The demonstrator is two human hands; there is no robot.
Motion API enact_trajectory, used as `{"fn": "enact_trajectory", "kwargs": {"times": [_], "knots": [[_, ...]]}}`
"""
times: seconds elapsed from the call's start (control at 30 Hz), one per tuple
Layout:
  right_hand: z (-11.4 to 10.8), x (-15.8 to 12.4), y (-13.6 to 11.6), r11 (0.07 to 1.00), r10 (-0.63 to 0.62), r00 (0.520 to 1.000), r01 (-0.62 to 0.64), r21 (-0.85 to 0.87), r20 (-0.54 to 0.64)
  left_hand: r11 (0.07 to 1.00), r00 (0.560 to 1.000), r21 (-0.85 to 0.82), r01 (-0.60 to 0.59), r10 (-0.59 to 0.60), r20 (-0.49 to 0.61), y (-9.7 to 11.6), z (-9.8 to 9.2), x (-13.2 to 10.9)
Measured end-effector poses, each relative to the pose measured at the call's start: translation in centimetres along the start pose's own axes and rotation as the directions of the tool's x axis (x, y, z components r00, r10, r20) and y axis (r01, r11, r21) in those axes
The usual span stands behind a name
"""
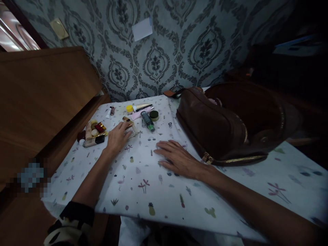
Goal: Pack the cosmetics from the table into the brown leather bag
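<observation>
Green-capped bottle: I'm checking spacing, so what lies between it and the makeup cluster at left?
In the head view: the left hand, a clear packet it touches, and a small black-and-gold item.

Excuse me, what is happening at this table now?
A person has the left hand on a small clear item; whether it is gripped is unclear. The right hand is palm down at the printed cloth, beside an open brown bag. A bottle and pink tube lie farther back; more small items lie left.
</observation>
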State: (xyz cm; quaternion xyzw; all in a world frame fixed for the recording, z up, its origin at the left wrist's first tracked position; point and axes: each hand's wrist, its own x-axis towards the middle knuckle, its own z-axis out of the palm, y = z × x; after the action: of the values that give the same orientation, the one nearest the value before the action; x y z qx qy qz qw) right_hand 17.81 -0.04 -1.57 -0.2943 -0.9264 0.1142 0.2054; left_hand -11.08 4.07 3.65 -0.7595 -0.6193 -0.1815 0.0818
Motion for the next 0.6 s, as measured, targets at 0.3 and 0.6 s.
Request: {"fn": "enact_trajectory", "kwargs": {"times": [0.3, 0.6], "knots": [[0.0, 0.0, -0.1, 1.0, -0.001, 1.0, 0.001, -0.004, -0.015, 0.925, 0.997, -0.375, 0.055, -0.074, -0.035, -1.0, 1.1, -0.3], [0.0, 0.0, -0.2, 0.994, 0.099, 0.994, -0.098, 0.048, -0.037, 0.848, 0.984, -0.5, -0.177, 0.166, -0.066, 2.4, 1.8, -2.2]]}}
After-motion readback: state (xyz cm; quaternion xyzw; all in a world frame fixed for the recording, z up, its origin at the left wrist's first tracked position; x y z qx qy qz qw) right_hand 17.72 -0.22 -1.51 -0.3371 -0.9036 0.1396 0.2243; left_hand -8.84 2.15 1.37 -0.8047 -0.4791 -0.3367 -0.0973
